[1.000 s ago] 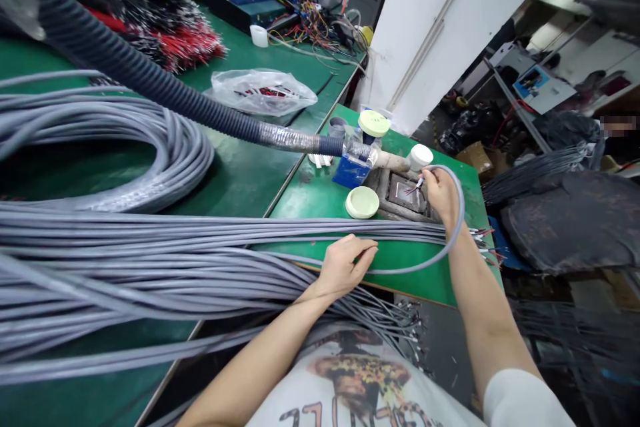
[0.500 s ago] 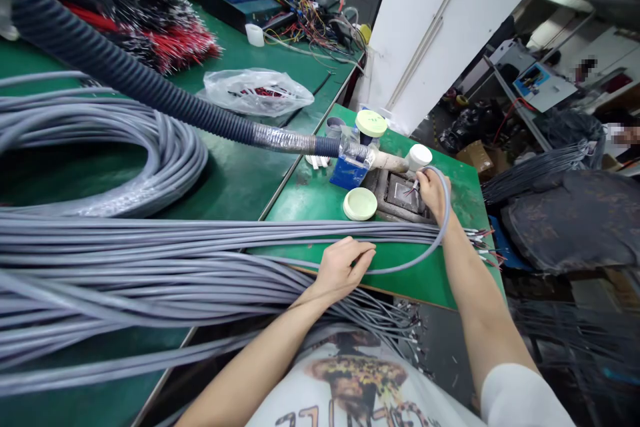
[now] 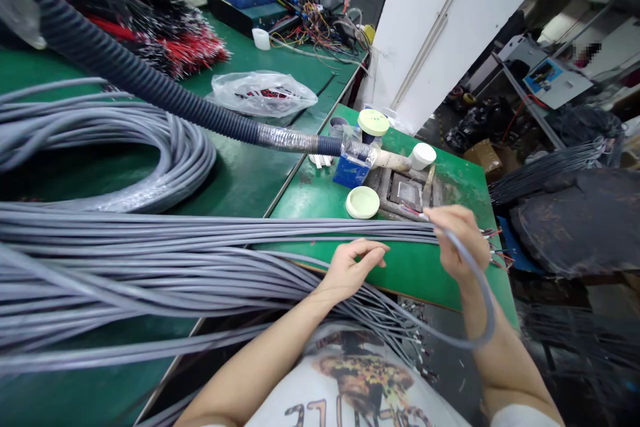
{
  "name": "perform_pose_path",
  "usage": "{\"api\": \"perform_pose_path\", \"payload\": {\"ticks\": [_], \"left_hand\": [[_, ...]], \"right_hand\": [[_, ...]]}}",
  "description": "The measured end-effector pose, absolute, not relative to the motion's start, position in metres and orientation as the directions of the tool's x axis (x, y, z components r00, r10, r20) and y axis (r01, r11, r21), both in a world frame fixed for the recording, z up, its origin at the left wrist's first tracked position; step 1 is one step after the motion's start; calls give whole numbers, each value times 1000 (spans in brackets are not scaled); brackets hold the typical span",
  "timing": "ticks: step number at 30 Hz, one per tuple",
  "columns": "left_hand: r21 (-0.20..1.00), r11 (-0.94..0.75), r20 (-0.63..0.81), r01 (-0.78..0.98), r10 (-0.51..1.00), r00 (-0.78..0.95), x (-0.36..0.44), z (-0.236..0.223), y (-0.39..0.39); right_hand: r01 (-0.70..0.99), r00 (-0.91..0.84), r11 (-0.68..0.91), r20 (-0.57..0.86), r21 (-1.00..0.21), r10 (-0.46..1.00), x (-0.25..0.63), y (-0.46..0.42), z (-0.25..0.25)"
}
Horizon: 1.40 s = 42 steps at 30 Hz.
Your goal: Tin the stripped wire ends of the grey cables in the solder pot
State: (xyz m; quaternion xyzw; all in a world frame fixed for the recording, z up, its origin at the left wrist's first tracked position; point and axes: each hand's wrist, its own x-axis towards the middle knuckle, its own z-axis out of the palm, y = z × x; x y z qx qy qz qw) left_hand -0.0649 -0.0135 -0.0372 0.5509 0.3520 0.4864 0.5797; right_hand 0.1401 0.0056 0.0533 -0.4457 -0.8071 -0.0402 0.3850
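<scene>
My right hand [image 3: 461,240] is closed around a grey cable [image 3: 484,293] near its end. Thin stripped wires [image 3: 414,212] stick out past the fingertips, just in front of a crusted block [image 3: 407,192] with a square silvery surface. From this hand the cable loops down and back to the left, passing below my left hand [image 3: 356,268]. That hand hovers over the green board's front edge, fingers loosely curled and thumb a little apart, with no object visible between them. Behind it, a row of grey cables [image 3: 300,230] lies across the board, with stripped ends at the right.
A ribbed dark hose [image 3: 200,110] ends above the block beside a blue box [image 3: 351,170]. Round tubs [image 3: 423,155] and a pale dish [image 3: 363,203] stand around it. A cable coil [image 3: 185,160], a plastic bag [image 3: 263,93] and red-black wire bundles [image 3: 190,47] lie left.
My right hand has drawn the cable end back from the block, toward me and to the right. The cable loop now hangs lower. My left hand has barely shifted.
</scene>
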Motion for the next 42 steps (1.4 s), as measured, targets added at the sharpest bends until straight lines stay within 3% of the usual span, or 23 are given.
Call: {"api": "perform_pose_path", "payload": {"ticks": [3,7,16,29,32,35,38,42], "left_hand": [[897,215,2,-386,872,490,-51,-23,-19],[799,353,-51,-486,846,531,-38,-11,-27],[835,299,-57,-461,882,468,-36,-11,-42],[834,306,-60,-459,878,476,-31,-16,-51],[867,247,-23,-433,888,460,-31,-14,-51],[921,147,21,-360,906,423,-29,-12,-51],[948,65,59,-310,925,374,-24,-12,-51],[929,115,52,-351,900,433,-21,-9,-49]], "right_hand": [[655,-529,745,625,-130,574,136,-35,50],[607,-679,795,520,0,519,140,-64,41],[607,-717,793,466,52,519,148,-94,27],[635,-675,772,471,-23,569,154,-108,15],[616,-654,783,496,-89,571,154,-110,15],[642,-457,698,572,-318,681,152,-112,18],[712,-231,461,443,-530,866,145,-110,24],[755,-143,287,280,-589,949,140,-105,32]]}}
